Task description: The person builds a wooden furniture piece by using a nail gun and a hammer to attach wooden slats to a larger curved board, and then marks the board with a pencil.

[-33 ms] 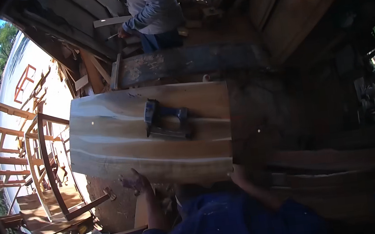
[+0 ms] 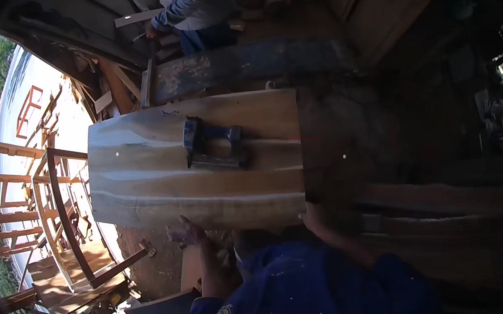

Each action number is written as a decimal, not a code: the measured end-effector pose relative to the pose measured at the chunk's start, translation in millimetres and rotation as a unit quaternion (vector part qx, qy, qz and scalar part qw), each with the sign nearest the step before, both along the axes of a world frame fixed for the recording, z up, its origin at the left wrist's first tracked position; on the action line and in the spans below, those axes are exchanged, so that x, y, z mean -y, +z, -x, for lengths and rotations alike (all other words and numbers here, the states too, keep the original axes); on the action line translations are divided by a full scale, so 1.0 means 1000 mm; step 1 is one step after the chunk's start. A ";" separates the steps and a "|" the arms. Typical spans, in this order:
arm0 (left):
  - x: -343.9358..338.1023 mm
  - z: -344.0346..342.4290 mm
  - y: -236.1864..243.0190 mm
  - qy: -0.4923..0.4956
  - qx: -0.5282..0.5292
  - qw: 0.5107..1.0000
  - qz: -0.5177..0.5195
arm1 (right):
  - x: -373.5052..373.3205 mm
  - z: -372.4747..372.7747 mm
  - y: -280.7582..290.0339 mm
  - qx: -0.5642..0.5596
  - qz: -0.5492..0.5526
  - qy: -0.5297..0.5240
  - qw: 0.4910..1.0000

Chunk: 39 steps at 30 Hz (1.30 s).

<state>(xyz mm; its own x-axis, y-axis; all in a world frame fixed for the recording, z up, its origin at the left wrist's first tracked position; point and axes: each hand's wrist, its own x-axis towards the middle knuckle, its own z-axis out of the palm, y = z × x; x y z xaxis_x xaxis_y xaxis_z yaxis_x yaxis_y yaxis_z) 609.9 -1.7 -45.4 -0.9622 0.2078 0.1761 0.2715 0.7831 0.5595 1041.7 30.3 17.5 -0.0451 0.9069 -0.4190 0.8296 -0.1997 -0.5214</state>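
Note:
A wide wooden panel [image 2: 143, 188] with brown and pale streaks lies before me. On it rests a dark blue and black nail gun [image 2: 192, 137], on its side, touched by neither hand. My left hand [image 2: 188, 232] is just off the panel's near edge, its fingers apart and nothing in them. At the near right corner of the panel is my right hand [image 2: 311, 213]. It seems to touch the corner, but shadow hides most of its fingers, so its grip cannot be made out.
Beyond the panel stands a worn dark bench [image 2: 253, 64], with a person [image 2: 194, 5] behind it holding something thin. Wooden frames [image 2: 69, 221] stand at the left. A hammer [image 2: 148, 249] shows near the frame's lower end. Stacked boards [image 2: 419, 215] lie in shadow at right.
The whole view has shifted a little, so the panel, nail gun and bench sit higher in the picture. Both hands keep nearly the same places by the panel.

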 end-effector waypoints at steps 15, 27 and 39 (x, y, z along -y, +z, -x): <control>0.018 -0.215 -0.021 -0.109 0.431 0.876 -0.188 | 0.119 -0.133 -0.089 -0.194 0.132 -0.039 0.971; -0.022 -0.259 0.060 0.078 0.438 0.895 -0.018 | 0.080 -0.109 -0.039 -0.354 0.298 -0.093 0.882; 0.000 -0.225 0.008 0.155 0.403 0.900 -0.049 | 0.065 -0.048 0.002 -0.376 0.332 -0.114 0.858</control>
<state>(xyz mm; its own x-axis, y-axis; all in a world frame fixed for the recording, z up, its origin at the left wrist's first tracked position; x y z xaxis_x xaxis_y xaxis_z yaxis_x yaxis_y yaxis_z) 835.1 -1.4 -37.3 -0.7942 -0.0719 -0.6034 -0.4775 0.6879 0.5466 1089.8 -34.9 19.1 -0.3821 0.5016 -0.7762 0.2085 -0.7714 -0.6012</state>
